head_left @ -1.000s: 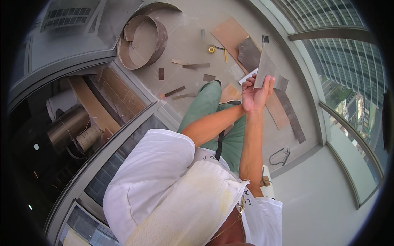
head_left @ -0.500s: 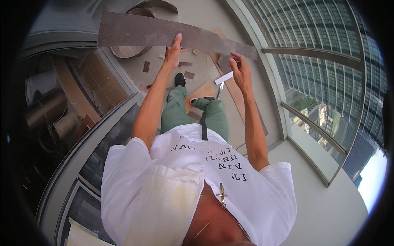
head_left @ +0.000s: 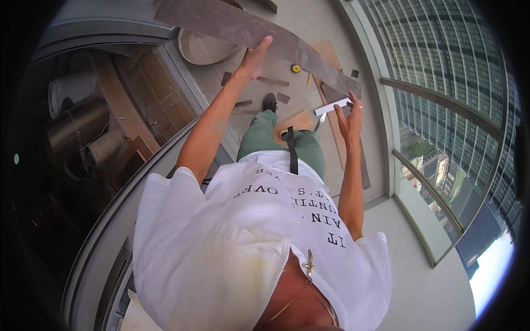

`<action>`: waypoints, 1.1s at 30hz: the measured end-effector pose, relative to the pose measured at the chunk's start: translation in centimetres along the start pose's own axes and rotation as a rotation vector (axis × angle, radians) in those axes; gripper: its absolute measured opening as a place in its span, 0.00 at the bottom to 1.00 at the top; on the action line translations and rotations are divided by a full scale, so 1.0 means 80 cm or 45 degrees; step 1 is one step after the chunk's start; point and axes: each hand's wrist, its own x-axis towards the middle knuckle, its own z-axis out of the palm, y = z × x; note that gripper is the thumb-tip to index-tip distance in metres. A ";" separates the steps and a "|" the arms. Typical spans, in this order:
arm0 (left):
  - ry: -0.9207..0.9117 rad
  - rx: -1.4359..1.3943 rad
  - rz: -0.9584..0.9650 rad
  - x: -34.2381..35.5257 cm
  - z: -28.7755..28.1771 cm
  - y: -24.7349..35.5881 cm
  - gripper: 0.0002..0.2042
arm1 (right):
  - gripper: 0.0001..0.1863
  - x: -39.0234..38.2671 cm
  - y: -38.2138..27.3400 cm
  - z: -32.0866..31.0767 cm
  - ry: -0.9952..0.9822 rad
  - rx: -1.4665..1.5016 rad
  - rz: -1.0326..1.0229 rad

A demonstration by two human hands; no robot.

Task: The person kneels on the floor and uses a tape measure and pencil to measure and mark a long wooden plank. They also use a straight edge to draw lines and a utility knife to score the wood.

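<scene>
A long, thin, grey-brown plank strip (head_left: 221,26) stretches across the upper middle of the head view, bowed and sloping down to the right. My left hand (head_left: 254,59) is closed on its lower edge near the middle, thumb on the near face and the other fingers hidden behind. Just below the strip's right end is my right hand (head_left: 350,117), fingers apart and curved; whether the fingertips touch the strip I cannot tell. A white straight piece (head_left: 333,106) lies beyond that hand on the floor, beside a silvery blade-like tool (head_left: 321,122).
A yellow tape measure (head_left: 296,68), a pencil (head_left: 309,80) and several brown offcuts (head_left: 273,81) lie about the floor. A curled strip (head_left: 205,48) sits at upper left. My shoe is by a wooden board (head_left: 298,120). Windows with a metal rail (head_left: 441,103) stand at right, sliding-door frames at left.
The strip now slopes more steeply, its right end lower. My right hand has moved down with that end, its fingers spreading. The whole view has shifted, bringing the tape measure into plainer sight.
</scene>
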 end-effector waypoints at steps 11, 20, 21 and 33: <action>-0.428 0.821 0.404 -0.078 0.124 0.149 0.61 | 0.20 0.112 -0.113 0.079 0.239 0.005 -0.452; 0.292 0.677 0.899 -0.129 -0.022 0.182 0.47 | 0.25 0.125 -0.297 0.079 -0.281 0.441 -0.536; 0.225 0.630 0.859 -0.137 -0.036 0.192 0.44 | 0.25 0.123 -0.310 0.089 -0.354 0.456 -0.568; 0.436 0.054 0.870 -0.236 -0.188 0.240 0.17 | 0.11 0.188 -0.444 0.244 -1.296 0.206 -1.120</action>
